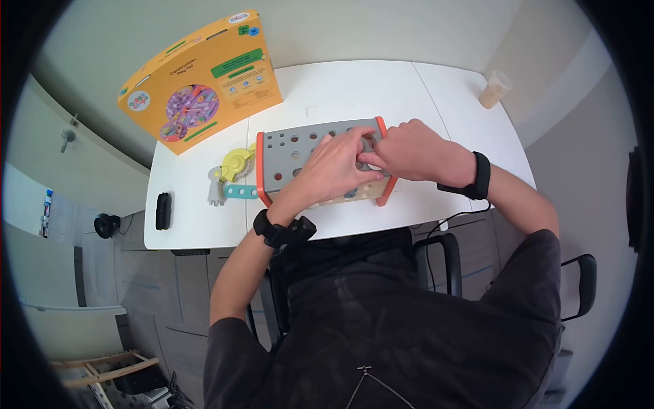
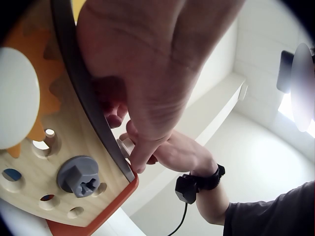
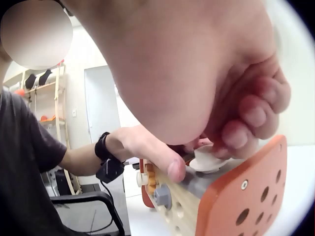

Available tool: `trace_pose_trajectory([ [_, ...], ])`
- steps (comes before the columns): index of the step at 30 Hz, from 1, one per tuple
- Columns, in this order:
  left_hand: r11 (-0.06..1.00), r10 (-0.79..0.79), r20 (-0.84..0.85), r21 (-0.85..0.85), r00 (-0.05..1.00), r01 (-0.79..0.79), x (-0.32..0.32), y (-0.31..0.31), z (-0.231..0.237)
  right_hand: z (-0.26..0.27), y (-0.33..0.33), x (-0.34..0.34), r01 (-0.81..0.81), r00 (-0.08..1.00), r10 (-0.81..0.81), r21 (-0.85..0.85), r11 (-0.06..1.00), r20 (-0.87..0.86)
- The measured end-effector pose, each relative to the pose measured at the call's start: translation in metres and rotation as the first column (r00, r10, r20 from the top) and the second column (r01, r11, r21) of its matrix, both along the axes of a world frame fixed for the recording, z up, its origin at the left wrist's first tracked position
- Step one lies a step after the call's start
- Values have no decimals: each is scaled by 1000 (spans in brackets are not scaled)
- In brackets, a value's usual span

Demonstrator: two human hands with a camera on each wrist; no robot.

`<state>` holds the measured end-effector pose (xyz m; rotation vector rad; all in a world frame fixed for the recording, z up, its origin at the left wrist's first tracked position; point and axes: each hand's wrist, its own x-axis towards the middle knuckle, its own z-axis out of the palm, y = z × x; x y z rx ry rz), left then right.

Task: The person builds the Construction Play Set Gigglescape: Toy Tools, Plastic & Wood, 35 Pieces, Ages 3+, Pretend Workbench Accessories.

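A toy bench with a grey perforated top (image 1: 278, 160) and orange end panels (image 3: 246, 196) stands before the person. The right hand (image 1: 422, 153), its fingers curled, pinches a white piece (image 3: 207, 158) at the top near the right end. Beside it the left hand (image 1: 334, 167) rests on the top, fingers and thumb spread around that spot; the left thumb lies at the near edge. A grey bolt (image 2: 79, 176) sits in the wooden front, near an orange gear (image 2: 49, 93) with a white cap (image 2: 17, 98). The fingertips are partly hidden.
Left of the bench lie a yellow toy saw (image 1: 236, 163), a teal strip (image 1: 241, 191) and a grey toy piece (image 1: 216, 187). A black case (image 1: 163, 210) is at the table's left edge. A yellow box (image 1: 204, 82) stands behind; a plastic cup (image 1: 495, 90) is back right.
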<state>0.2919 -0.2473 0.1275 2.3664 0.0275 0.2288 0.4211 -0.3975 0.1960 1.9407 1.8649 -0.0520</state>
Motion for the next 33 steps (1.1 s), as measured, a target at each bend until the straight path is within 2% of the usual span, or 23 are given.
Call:
trace_pose_trajectory([
  [3, 998, 29, -95, 55, 995, -24, -2, -2, 13, 28, -3, -1, 65, 987, -65, 0, 998, -145],
  [4, 996, 47, -132, 78, 990, -37, -2, -3, 17, 24, -7, 2, 49, 968, -21, 107, 993, -248],
  [6, 998, 27, -33, 49, 999, -26, 2, 0, -1, 9, -17, 7, 52, 898, 96, 319, 946, -430],
  [7, 999, 16, 16, 36, 1000, -17, 2, 0, 0, 6, -17, 7, 55, 924, 54, 271, 961, -378],
  [9, 999, 36, -29, 33, 999, -35, -1, 0, 5, 1, -13, 3, 71, 965, -24, 175, 982, -262],
  [12, 1000, 18, -16, 17, 1000, -18, -2, -1, 4, 3, -2, 0, 8, 1000, -7, -59, 998, 11],
  [15, 999, 31, -17, 32, 999, -31, -2, -2, 6, 4, -11, 17, -201, 974, 208, 75, 977, -92],
  [18, 999, 30, 7, 20, 1000, -30, 0, 0, 1, 11, -18, 8, 79, 892, 24, 209, 975, -452],
  [21, 999, 44, -33, 18, 998, -43, -1, -2, 4, 2, -14, 3, 105, 916, -28, 171, 980, -400],
  [24, 999, 29, -79, 22, 996, -27, -1, -2, 8, 7, -4, -2, -14, 999, 13, -51, 999, -34],
  [27, 1000, 3, -51, 20, 999, -2, -1, 0, 7, 15, -4, 12, -45, 981, 29, -82, 996, -192],
  [30, 1000, 0, 13, 24, 1000, 0, -1, 1, 1, 18, -13, 12, 172, 896, -120, 86, 981, -427],
  [33, 999, 4, -8, 35, 1000, -4, -2, -1, 7, 1, -17, 10, 75, 913, 24, 224, 972, -407],
])
